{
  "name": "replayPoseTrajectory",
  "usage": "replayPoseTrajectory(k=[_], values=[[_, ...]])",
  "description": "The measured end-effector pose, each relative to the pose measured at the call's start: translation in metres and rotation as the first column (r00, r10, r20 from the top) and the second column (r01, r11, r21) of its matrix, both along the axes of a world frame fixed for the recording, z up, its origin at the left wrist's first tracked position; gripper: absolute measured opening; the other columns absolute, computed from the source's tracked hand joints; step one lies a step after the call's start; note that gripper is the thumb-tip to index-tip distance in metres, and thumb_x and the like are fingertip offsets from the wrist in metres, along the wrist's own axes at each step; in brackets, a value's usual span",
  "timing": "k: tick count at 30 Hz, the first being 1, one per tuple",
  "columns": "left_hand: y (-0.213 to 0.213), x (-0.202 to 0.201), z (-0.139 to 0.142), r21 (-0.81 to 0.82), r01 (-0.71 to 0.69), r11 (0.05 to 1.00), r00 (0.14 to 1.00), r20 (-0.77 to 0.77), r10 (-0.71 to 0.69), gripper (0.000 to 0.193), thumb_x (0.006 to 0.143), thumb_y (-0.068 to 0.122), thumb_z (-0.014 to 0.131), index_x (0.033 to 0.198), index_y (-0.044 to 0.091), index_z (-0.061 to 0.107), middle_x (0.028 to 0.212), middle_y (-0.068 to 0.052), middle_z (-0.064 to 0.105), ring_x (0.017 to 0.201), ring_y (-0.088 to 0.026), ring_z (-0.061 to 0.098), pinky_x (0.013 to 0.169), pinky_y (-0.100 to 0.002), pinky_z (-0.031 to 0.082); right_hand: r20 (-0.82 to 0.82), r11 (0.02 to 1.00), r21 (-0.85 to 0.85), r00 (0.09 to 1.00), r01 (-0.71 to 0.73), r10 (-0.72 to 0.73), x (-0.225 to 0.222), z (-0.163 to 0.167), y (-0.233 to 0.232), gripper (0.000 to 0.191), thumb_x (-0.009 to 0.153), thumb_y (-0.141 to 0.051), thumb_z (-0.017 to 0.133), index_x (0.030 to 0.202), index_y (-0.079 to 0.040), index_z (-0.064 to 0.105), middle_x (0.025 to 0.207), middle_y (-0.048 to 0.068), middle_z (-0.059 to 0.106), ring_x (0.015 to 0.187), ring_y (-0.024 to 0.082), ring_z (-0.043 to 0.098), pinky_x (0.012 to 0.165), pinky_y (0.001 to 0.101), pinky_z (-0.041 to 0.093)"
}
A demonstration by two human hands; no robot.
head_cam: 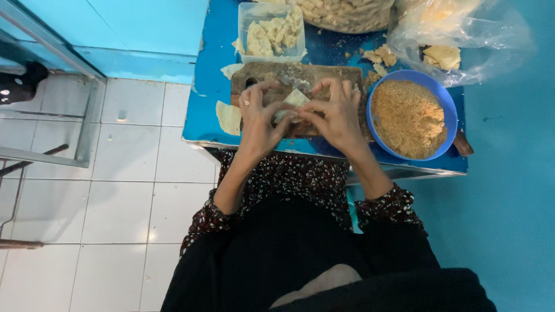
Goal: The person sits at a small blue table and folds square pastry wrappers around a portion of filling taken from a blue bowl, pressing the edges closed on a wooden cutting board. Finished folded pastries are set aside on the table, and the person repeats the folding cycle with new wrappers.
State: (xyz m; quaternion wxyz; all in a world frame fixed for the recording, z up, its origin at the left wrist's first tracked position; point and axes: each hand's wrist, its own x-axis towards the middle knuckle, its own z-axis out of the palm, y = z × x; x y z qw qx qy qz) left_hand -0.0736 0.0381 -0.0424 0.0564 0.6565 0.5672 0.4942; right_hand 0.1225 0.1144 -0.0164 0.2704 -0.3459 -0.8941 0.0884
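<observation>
head view shows the left hand (258,118) and right hand (337,114) meeting over a wooden board (300,75) on the blue table (211,75), fingertips of both pinching a small pale folded wrapper (296,99) between them. the likely risk is the thin sheet tearing or popping open if pinched unevenly, or an elbow nudging the blue bowl of crumbs (410,115) just beside the right hand.

Both arms wear dark sleeves with a small pale floral print, pushed up toward the elbows. A ring sits on the left hand (258,118). A black garment covers the lap.
</observation>
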Motion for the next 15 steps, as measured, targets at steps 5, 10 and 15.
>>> replayPoseTrajectory(k=[5,10,15], values=[[0.004,0.005,-0.008,0.03,-0.054,0.998,0.991,-0.117,0.058,0.017,0.082,0.016,0.08,0.098,0.012,0.077,0.132,-0.015,0.057,0.127,-0.039,0.044,0.11,-0.053,0.03,-0.05,0.997,-0.071,0.999,0.015,-0.019,-0.002,0.0,0.002,0.013,0.087,-0.033,0.085,0.095,-0.023,0.083,0.122,0.005,0.051,0.12,0.029,0.045,0.094,0.0482,0.032],[0.005,0.008,-0.012,0.001,-0.095,0.995,0.98,-0.176,0.094,0.01,0.091,0.018,0.078,0.097,0.01,0.075,0.125,-0.008,0.059,0.126,-0.034,0.048,0.114,-0.059,0.028,-0.133,0.996,0.047,0.989,0.074,-0.067,-0.007,-0.004,-0.014,0.017,0.087,-0.034,0.083,0.099,-0.023,0.081,0.127,0.007,0.049,0.124,0.03,0.045,0.097,0.0489,0.034],[0.0,0.007,-0.013,0.034,-0.049,0.998,0.995,-0.089,0.052,0.015,0.089,0.015,0.074,0.102,0.008,0.073,0.139,-0.014,0.052,0.128,-0.041,0.046,0.113,-0.059,0.032,-0.043,0.984,0.119,0.991,0.133,-0.129,-0.013,-0.005,-0.018,0.013,0.093,-0.032,0.081,0.099,-0.021,0.079,0.128,0.007,0.05,0.125,0.03,0.045,0.098,0.0508,0.034]])
